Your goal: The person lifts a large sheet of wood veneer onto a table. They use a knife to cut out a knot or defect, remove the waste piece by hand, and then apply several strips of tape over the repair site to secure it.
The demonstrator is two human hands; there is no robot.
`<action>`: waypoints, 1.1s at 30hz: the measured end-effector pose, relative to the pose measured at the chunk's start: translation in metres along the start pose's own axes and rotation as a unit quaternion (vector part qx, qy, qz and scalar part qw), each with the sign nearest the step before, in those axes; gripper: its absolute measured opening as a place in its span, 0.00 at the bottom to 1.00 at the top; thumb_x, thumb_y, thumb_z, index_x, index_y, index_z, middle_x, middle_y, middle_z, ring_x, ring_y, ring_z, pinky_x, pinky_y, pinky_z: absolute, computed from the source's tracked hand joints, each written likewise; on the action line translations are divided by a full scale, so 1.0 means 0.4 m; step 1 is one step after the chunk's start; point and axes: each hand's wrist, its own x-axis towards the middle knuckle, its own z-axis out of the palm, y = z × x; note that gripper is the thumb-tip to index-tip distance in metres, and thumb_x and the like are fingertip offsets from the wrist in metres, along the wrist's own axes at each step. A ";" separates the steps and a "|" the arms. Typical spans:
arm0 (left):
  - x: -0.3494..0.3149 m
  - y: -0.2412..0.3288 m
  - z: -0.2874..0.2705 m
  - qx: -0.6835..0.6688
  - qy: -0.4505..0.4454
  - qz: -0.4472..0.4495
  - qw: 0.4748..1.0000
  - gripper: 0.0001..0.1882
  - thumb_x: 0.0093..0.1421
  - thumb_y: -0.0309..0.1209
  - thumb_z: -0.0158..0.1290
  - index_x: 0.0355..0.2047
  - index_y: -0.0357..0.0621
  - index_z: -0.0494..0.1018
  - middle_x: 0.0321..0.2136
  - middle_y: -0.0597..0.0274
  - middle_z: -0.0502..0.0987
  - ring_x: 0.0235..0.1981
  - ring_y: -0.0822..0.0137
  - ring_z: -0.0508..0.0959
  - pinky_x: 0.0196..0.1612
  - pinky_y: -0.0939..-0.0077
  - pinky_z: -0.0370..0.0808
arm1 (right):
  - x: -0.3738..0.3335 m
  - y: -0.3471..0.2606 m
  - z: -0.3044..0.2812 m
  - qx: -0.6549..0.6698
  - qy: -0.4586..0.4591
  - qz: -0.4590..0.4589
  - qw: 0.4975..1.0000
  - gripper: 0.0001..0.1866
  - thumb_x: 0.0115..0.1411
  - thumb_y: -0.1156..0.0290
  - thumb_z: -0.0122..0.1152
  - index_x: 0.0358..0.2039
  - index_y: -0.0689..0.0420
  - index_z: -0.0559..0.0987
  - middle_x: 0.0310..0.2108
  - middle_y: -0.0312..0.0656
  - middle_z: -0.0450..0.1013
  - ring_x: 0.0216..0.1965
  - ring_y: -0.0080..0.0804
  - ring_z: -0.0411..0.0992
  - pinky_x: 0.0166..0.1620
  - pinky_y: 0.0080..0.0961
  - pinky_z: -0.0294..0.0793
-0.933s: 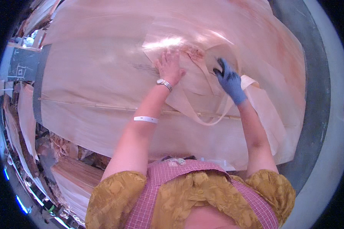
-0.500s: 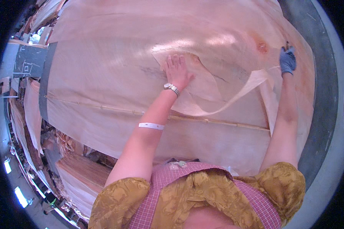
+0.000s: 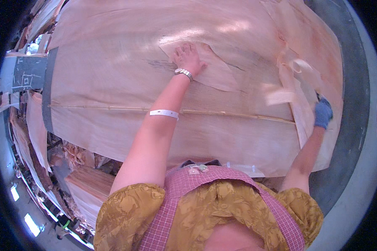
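The gloved right hand (image 3: 323, 113) has come down the right edge of the pale sheet (image 3: 121, 81), its grip impossible to tell, near the curling strip (image 3: 280, 98), while the left hand (image 3: 189, 60) lies flat, fingers spread, on the mid-sheet patch (image 3: 218, 73).

A stick (image 3: 238, 114) crosses the big sheet (image 3: 109, 79), nearer than the small piece (image 3: 220, 74); loose strips (image 3: 297, 100) lie right, a stack (image 3: 88, 184) near left.
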 end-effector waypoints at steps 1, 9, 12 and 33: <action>0.000 -0.017 0.007 0.009 -0.001 -0.007 1.000 0.52 0.46 0.52 0.65 0.66 0.46 0.53 0.66 0.53 0.55 0.65 0.46 0.55 0.62 0.44 0.56 | 0.006 0.034 -0.083 0.124 0.024 -0.026 0.992 0.08 0.56 0.69 0.59 0.35 0.55 0.80 0.28 0.44 0.78 0.24 0.34 0.77 0.27 0.31 0.75; -0.010 -0.018 -0.037 0.047 -0.086 -0.022 0.995 0.56 0.47 0.59 0.62 0.67 0.39 0.50 0.68 0.47 0.53 0.69 0.47 0.52 0.70 0.51 0.46 | -0.111 -0.490 -0.548 0.600 -0.159 0.016 0.784 0.19 0.58 0.60 0.63 0.46 0.57 0.78 0.34 0.46 0.80 0.35 0.39 0.79 0.36 0.33 0.76; 0.020 -0.046 0.009 0.048 -0.069 -0.022 0.996 0.56 0.46 0.57 0.63 0.67 0.41 0.51 0.68 0.50 0.52 0.69 0.46 0.51 0.67 0.49 0.49 | -0.125 -0.537 -0.498 0.435 -0.177 0.022 0.882 0.22 0.57 0.57 0.63 0.49 0.54 0.77 0.37 0.48 0.79 0.36 0.47 0.78 0.39 0.38 0.76; 0.031 -0.044 0.033 0.017 -0.098 -0.014 0.995 0.58 0.45 0.56 0.64 0.68 0.44 0.48 0.69 0.48 0.48 0.70 0.46 0.48 0.69 0.53 0.49 | -0.243 -0.174 -0.534 0.968 -0.047 0.115 0.219 0.26 0.69 0.76 0.41 0.67 0.57 0.58 0.19 0.23 0.58 0.18 0.09 0.54 0.21 0.10 0.52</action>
